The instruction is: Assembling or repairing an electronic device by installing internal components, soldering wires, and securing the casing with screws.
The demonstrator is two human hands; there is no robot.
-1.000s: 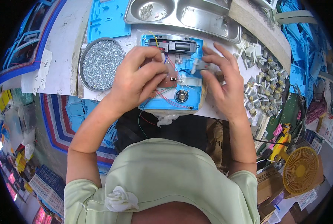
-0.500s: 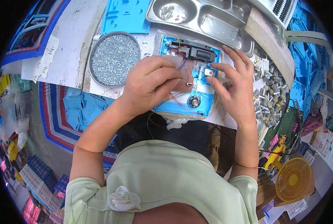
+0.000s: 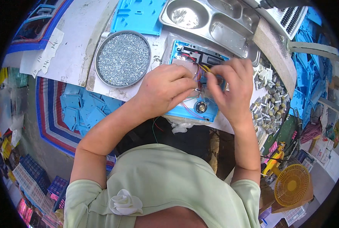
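Observation:
An open blue plastic housing (image 3: 178, 111) lies on the table before me, with a round speaker (image 3: 200, 106) at its near side and a long black mechanism (image 3: 203, 57) along the far side. Over its middle is a brown circuit board (image 3: 187, 65) with thin coloured wires. My left hand (image 3: 167, 85) is closed in a pinch on the board's left and near part, its fingers covering much of it. My right hand (image 3: 232, 85) has thumb and index finger together on a yellow wire (image 3: 205, 68) beside the board; the exact fingertip contact is partly hidden.
Left of the housing stands a round pan of small screws (image 3: 122, 59). Behind are a blue plastic panel (image 3: 139, 16) and a compartmented metal tray (image 3: 224, 32). Small metal parts (image 3: 270, 106) are heaped at the right, near a yellow fan (image 3: 292, 185).
My right hand has moved from the housing's right side toward the board and closed on the yellow wire, which now bends nearer. The view has shifted slightly; my left hand stays at the board.

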